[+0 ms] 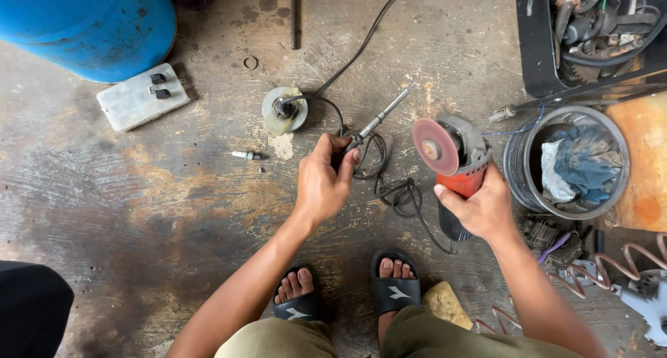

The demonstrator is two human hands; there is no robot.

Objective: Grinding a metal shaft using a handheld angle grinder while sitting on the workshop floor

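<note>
Left hand fingers curled tight round the hidden lower end of a slim grey metal shaft over the stained concrete floor, right hand gripping a red-bodied angle grinder, its handle mostly covered, disc facing left.

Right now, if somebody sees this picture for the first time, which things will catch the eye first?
First, the red angle grinder at centre right, gripped by the right hand, its worn disc facing up. Beside it, the left hand holds a slim metal rod pointing toward the disc. The big blue barrel fills the top left corner.
</note>
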